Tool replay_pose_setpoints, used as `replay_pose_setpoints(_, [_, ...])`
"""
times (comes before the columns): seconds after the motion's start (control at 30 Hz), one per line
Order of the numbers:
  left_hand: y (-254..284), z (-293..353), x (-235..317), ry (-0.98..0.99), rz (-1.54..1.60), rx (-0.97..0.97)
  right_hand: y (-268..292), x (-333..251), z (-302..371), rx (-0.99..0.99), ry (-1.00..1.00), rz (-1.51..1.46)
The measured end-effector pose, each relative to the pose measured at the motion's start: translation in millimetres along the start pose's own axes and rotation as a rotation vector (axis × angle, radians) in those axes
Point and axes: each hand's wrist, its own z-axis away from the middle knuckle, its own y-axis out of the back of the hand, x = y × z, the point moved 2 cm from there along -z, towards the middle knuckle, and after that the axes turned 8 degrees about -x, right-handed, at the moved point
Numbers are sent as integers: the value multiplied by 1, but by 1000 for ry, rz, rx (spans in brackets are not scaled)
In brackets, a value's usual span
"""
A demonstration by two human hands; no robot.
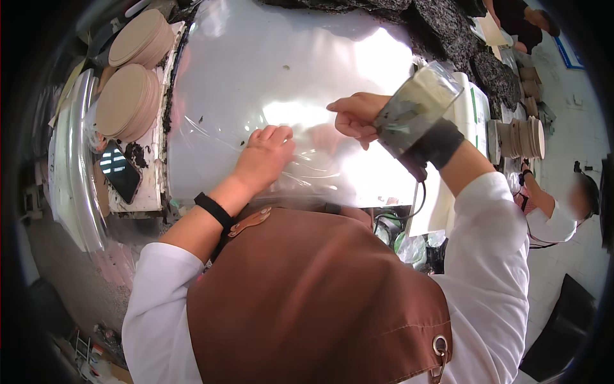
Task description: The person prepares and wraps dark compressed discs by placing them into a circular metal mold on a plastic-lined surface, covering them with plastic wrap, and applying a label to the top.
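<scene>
A clear plastic sheet (313, 176) lies over the pale, shiny tabletop (243, 77) in front of me, its near part creased. My left hand (267, 157) presses on the sheet near the front edge with curled fingers, and creases run out beside it; the fingertips are partly hidden. Over the right side of the table is my right hand (358, 118), index finger stretched to the left and the others loosely bent, nothing visible in it. A see-through dark box-like device (419, 109) is strapped to my right wrist, with a black cable hanging from it.
At the left stand two stacks of round tan discs (128, 102), a dark phone (119, 171) and rolled clear plastic (77, 160). Dark, crumbly black material (444, 32) lines the far right edge. More tan discs (521, 137) stand at right, near another person (553, 211).
</scene>
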Motion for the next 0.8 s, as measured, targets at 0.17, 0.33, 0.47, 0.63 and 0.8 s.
replay_pose_setpoints(0.17, [-3, 13, 1, -186, -56, 120, 27, 54, -13, 448, -375, 503])
replay_pose_setpoints(0.33, [-1, 15, -2, -191, 2, 68, 20, 107, 14, 318, -375, 839])
replay_pose_setpoints(0.47, [-4, 14, -2, -158, -12, 121, 12, 104, 28, 445, -313, 858])
replay_pose_setpoints(0.63, [0, 16, -1, -158, 31, 47, 25, 114, 19, 625, -231, 1079])
replay_pose_setpoints(0.8, [10, 20, 1, -174, 51, 80, 30, 122, 50, 610, -149, 1246])
